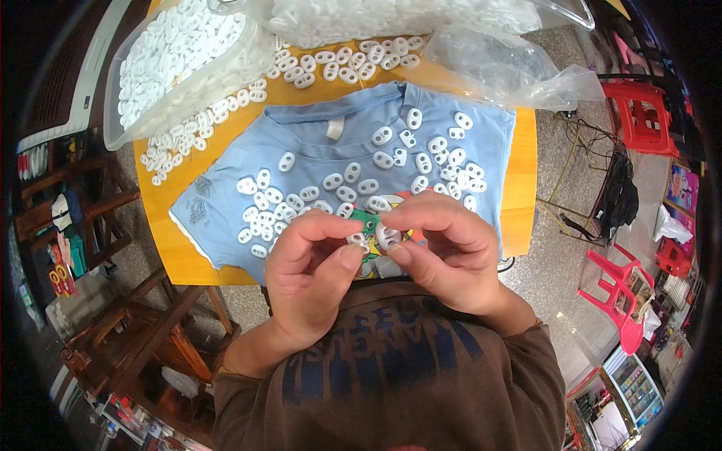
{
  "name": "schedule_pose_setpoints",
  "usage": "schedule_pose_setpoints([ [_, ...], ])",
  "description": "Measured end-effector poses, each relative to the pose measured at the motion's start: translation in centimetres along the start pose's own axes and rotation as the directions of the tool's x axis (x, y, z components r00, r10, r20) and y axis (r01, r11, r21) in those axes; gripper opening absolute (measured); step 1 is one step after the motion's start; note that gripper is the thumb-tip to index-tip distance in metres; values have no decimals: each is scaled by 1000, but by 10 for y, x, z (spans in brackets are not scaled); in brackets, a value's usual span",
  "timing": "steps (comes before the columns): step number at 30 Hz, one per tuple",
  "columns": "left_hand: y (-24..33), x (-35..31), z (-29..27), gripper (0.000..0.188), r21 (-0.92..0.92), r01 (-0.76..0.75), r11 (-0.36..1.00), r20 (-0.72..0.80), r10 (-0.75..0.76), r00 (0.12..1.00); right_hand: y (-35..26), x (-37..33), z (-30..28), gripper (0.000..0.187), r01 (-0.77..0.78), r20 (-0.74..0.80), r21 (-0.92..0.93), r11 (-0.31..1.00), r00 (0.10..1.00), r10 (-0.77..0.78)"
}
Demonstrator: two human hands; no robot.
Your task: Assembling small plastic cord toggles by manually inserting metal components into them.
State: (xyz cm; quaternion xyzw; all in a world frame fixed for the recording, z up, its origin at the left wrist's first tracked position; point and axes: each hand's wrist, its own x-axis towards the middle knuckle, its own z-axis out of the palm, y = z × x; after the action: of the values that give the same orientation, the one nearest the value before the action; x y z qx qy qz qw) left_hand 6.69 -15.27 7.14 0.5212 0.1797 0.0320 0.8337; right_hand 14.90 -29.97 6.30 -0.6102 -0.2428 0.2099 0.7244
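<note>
Close in front of me, my left hand (310,272) and my right hand (450,254) face each other over a light blue T-shirt (312,154) spread on the table. My left thumb and fingers pinch a small white plastic piece (359,240). Between my right thumb and forefinger is a white oval two-hole plastic piece (389,236). The two pieces are side by side; whether they touch I cannot tell. Many like pieces lie loose on the shirt, among them a left cluster (265,218) and a right cluster (459,174). My hands partly cover the shirt's coloured print.
A clear plastic tub (114,124) heaped with white pieces stands at the table's far left. More white parts in clear plastic fill the far side, beside a crumpled clear bag (492,68). The table (523,169) is yellow wood. Red stools (635,113) stand to the right, dark wooden furniture (143,342) to the left.
</note>
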Motion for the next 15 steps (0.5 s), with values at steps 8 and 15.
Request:
schedule_pose_setpoints([
  [8,-2,-1,-1,19,1,8,1000,12,-8,1000,-4,3,0,29,134,37,-181,974,991,-130],
  [15,-3,-3,0,21,42,0,999,14,0,1000,-4,3,2,30,136,51,-221,966,991,-127],
])
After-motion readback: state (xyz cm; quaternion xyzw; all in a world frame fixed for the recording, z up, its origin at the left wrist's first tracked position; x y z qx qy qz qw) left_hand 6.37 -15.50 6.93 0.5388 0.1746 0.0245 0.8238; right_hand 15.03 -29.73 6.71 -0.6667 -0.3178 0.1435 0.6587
